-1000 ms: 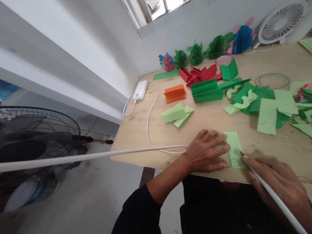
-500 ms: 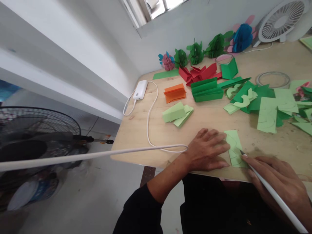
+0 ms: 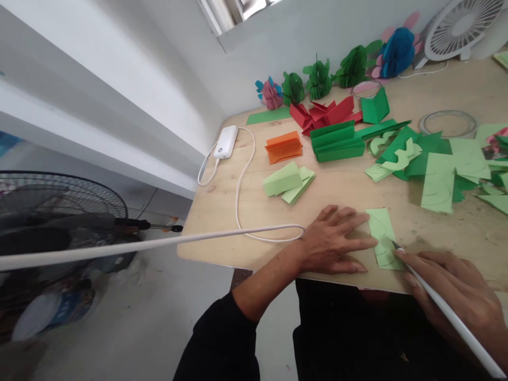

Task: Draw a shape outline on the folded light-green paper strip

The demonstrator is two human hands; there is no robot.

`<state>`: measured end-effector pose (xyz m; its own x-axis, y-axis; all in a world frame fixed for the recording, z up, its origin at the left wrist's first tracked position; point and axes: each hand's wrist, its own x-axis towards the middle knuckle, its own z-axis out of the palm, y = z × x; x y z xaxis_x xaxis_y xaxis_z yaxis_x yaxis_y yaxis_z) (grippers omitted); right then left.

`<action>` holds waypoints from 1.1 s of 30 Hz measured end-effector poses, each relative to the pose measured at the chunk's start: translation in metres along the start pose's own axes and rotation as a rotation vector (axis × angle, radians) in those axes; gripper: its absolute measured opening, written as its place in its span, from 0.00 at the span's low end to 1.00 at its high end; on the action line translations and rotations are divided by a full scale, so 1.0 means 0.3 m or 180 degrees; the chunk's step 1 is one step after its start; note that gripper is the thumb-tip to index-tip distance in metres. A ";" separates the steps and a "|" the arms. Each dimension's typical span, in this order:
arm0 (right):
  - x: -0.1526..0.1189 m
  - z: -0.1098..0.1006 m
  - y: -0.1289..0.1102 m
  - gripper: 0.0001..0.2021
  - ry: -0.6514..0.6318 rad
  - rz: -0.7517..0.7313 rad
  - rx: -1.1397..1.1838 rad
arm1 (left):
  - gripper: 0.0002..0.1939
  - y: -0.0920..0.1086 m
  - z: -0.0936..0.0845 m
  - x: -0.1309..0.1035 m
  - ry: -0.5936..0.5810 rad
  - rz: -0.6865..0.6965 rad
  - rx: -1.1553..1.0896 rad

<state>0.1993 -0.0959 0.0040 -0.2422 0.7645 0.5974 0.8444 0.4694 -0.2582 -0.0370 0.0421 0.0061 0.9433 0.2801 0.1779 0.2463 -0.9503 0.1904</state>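
Observation:
A light green paper strip with curved pencil lines lies near the table's front edge. My left hand rests flat on the wood at its left, fingers spread, with fingertips touching the strip's left edge. In my right hand is a white pencil, its dark tip at the strip's right edge. Farther right lies another marked light green piece, beside cut wavy pieces and dark green paper. Folded light green papers sit beyond my left hand.
Folded orange, red and green papers lie farther back. Several paper figures and a white fan line the wall. A cable runs from a white power bank past my left wrist.
My left fingers have spread wider, and the thumb has drawn back from the strip. The pencil tip has shifted slightly relative to the strip. The camera view has moved a little.

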 end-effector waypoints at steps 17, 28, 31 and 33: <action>0.002 -0.008 0.001 0.36 -0.0062 -0.0251 -0.0260 | 0.25 -0.019 -0.019 0.018 -0.0158 -0.0044 -0.0210; -0.002 -0.007 0.003 0.36 -0.0068 -0.0104 -0.0126 | 0.24 -0.025 -0.016 0.015 -0.0157 -0.0052 -0.0248; -0.006 -0.006 0.004 0.37 -0.0069 -0.0074 -0.0147 | 0.24 -0.025 -0.011 0.013 -0.0122 -0.0055 -0.0257; -0.005 -0.005 0.004 0.37 -0.0051 -0.0054 -0.0139 | 0.24 -0.025 -0.008 0.011 -0.0090 -0.0064 -0.0269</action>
<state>0.2016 -0.0971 0.0039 -0.2640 0.7637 0.5891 0.8601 0.4628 -0.2145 -0.0360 0.0504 0.0075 0.9446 0.2940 0.1463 0.2467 -0.9294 0.2745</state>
